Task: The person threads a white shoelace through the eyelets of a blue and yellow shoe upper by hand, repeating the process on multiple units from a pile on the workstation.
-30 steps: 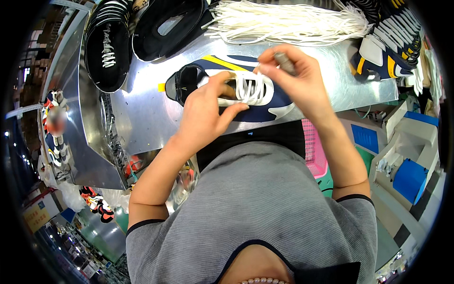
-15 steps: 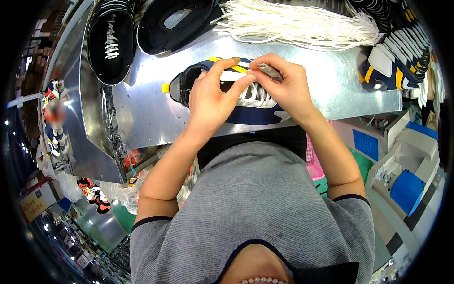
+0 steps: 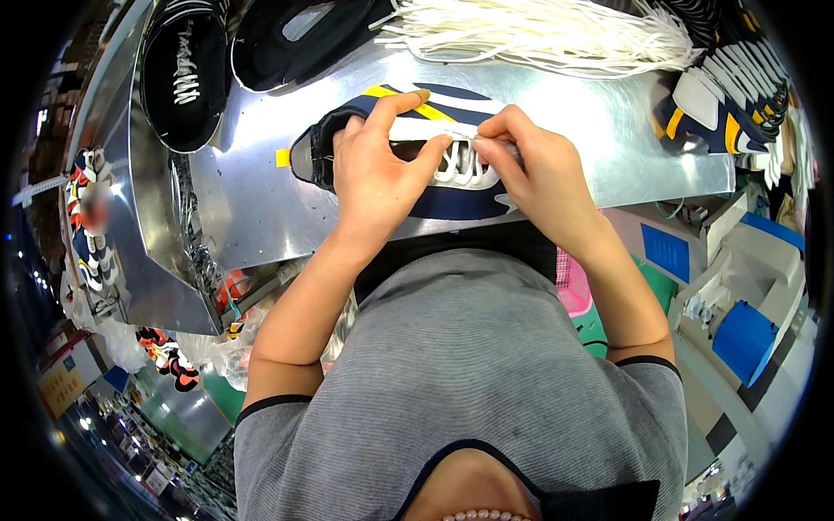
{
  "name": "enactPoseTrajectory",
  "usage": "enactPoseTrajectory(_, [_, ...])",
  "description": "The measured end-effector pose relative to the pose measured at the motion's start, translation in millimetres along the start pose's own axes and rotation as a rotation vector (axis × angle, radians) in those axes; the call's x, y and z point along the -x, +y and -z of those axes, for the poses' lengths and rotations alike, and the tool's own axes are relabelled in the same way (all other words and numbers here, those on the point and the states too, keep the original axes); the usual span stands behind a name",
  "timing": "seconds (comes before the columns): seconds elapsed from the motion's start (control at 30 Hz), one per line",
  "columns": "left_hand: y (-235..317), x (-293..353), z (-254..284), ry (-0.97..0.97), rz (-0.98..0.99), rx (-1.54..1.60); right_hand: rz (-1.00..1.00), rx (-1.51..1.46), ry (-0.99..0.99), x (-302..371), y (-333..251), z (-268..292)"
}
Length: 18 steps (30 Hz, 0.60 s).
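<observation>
Two hands work together: our left hand (image 3: 375, 174) and right hand (image 3: 532, 178) pinch a white lace (image 3: 460, 165) on the blue shoe (image 3: 434, 195) under them.

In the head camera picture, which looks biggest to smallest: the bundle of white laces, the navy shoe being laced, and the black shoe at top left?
1. Bundle of white laces, the widest spread.
2 and 3. Navy shoe and black shoe look alike; both hands hide much of the navy one, and the fisheye bends the edges, so I would not rank them.

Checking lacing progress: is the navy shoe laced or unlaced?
Partly laced: white laces cross the navy shoe between both hands.
</observation>
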<state>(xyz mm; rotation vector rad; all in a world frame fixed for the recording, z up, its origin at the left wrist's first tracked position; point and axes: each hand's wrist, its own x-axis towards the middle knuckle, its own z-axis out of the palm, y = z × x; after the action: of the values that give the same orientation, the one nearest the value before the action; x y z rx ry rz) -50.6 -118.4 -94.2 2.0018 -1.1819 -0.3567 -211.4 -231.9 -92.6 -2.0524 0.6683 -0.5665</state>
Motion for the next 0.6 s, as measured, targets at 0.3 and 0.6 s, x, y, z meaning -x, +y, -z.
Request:
enactPoseTrajectory(0.3, [-4,6,-10,0.106,-0.101,-0.016,0.203,0.642,-0.13,-30,-11,-36])
enactPoseTrajectory(0.6, [-13,-1,7,-0.054,0.151,0.532,-0.109,-0.166,-0.012,-8,6,8])
